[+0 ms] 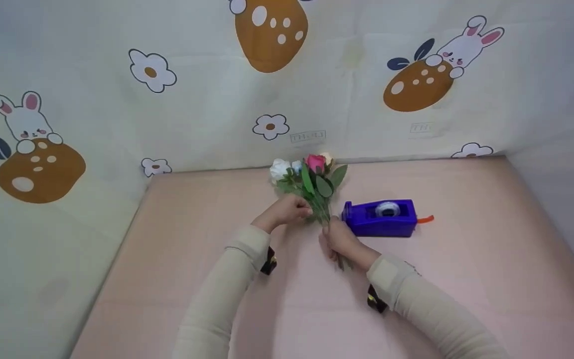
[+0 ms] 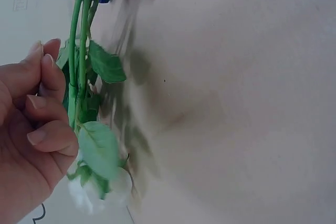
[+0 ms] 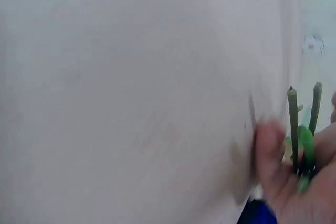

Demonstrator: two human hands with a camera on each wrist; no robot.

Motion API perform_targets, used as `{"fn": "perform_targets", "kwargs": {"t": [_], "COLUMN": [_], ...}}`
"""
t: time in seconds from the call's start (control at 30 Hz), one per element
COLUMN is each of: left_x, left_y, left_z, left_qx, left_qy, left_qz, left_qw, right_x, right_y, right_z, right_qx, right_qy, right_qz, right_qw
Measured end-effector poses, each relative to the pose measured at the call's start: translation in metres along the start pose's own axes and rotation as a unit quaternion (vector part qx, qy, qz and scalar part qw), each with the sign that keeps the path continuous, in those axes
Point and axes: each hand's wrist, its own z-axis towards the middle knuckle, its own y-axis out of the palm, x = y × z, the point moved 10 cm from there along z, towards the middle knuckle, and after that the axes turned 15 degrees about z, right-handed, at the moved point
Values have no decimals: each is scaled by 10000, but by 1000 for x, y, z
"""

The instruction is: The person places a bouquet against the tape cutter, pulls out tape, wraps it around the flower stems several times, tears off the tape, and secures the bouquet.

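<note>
A small bunch of artificial flowers (image 1: 312, 174) lies toward the back of the table, with white, pink and cream blooms and green leaves. My right hand (image 1: 341, 238) grips its stems low down; cut stem ends (image 3: 293, 114) stick out past the fingers in the right wrist view. Beside the stems is my left hand (image 1: 287, 209), fingers curled in and the thumb tip meeting the index finger. I cannot tell whether something thin is pinched there. In the left wrist view a white bloom (image 2: 86, 192) and a pale green leaf (image 2: 100, 148) hang below that hand.
A blue tape dispenser (image 1: 384, 224) with a roll in it stands just right of the right hand, an orange-red strip (image 1: 425, 219) at its end. The pinkish table (image 1: 207, 209) meets a patterned cloth wall (image 1: 207, 109) behind the flowers.
</note>
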Motion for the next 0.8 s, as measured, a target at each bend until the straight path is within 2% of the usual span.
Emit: {"fn": "perform_targets", "kwargs": {"t": [0.1, 0.17, 0.3, 0.37, 0.53, 0.67, 0.8], "left_x": [3, 5, 11, 12, 15, 23, 29], "left_y": [-2, -3, -4, -6, -7, -12, -16], "left_z": [-3, -5, -9, -10, -19, -29, -38], "left_qx": [95, 188, 419, 532, 820, 1337, 1855], "left_qy": [36, 98, 229, 166, -72, -187, -380], "left_qz": [110, 302, 777, 948, 1193, 1631, 2151], "left_qw": [9999, 9993, 9958, 9939, 9894, 9773, 9581], "right_x": [9, 11, 8, 3, -8, -14, -13], "right_y": [4, 6, 2, -2, -5, -10, -11], "right_z": [1, 1, -2, -4, -9, -11, -10], "right_qx": [-156, -113, 273, 441, 564, 724, 757], "right_qy": [358, 386, 120, -56, -513, -935, -1143], "right_qz": [1165, 1496, 1457, 1332, 1190, 1399, 1971], "right_qw": [9924, 9879, 9889, 9901, 9900, 9831, 9708]}}
